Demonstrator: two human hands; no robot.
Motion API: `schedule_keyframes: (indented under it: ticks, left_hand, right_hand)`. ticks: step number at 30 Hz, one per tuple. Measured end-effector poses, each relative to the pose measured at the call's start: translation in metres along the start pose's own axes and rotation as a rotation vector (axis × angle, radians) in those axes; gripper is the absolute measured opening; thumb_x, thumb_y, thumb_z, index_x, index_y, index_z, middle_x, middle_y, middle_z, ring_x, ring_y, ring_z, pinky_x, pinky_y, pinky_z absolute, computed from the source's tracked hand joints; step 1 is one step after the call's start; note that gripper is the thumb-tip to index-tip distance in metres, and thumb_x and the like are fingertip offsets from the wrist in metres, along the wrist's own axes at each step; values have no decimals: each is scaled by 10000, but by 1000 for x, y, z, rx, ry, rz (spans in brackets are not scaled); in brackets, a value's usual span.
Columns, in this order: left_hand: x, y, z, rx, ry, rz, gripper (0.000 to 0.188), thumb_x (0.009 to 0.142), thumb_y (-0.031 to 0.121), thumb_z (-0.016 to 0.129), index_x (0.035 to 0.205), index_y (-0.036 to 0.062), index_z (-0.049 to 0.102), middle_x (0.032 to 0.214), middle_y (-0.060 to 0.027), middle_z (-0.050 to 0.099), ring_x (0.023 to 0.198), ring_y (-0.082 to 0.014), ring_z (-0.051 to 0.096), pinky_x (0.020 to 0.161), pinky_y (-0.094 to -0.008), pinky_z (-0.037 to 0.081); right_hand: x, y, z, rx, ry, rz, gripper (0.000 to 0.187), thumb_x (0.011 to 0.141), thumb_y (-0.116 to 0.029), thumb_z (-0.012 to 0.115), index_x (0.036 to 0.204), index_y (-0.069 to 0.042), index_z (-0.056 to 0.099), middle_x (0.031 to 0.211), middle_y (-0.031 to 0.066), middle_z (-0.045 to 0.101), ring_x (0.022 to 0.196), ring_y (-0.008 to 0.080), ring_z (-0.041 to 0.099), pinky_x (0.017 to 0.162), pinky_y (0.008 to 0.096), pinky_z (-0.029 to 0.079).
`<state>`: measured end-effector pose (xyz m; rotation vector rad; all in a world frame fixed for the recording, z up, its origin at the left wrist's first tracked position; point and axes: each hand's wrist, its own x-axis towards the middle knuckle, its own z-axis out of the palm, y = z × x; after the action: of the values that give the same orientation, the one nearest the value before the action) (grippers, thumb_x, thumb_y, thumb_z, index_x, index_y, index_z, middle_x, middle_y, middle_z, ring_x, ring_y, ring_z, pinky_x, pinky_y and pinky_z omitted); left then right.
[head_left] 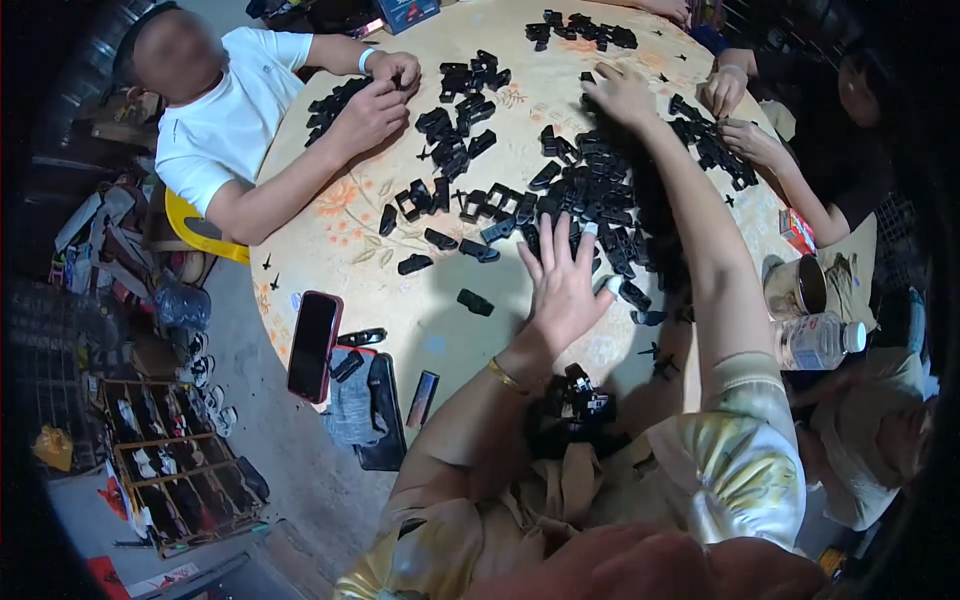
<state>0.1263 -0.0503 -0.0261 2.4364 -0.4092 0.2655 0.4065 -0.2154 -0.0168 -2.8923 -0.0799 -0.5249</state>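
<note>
Black plastic parts (590,185) lie heaped across the middle of the round table. My left hand (562,280) rests palm down at the near edge of this heap, its fingers spread over the closest parts. White covers sit on two of its fingertips, and a gold bracelet (507,375) circles the wrist. Stretched far across the table, my right hand (628,97) has its fingers apart beside a few black parts. Its palm side is hidden. A single black part (475,301) lies apart, left of my left hand.
Across the table, a person in white (240,110) handles black parts; another person's hands (750,140) work at the right. A phone (315,345), a grey cloth (355,400) and a lighter-shaped object (423,398) lie near left. A cup (795,287) and bottle (815,340) stand right.
</note>
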Motion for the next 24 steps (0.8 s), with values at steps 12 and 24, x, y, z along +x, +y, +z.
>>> schedule_keyframes:
  ticks: [12,24]
  left_hand:
    - [-6,-21,14,-4,88,270,462,678,110,613,1105,-31,503,1204,-244,418,1210,-410,320,1052,-501,199]
    - [-7,-4,2,47,207,334,204,775,216,549,825,43,644,790,-172,622,748,-341,595,665,-420,478]
  right_hand:
    - [-68,-101,13,488,-519,-609,428,817,-497,517,1044,-156,640,1118,37,597,1071,273,532,939,328,388]
    - [-214,-93,-125,603,-331,-517,370,816,-374,560,1037,-87,638,1022,128,632,915,284,610,806,352,472]
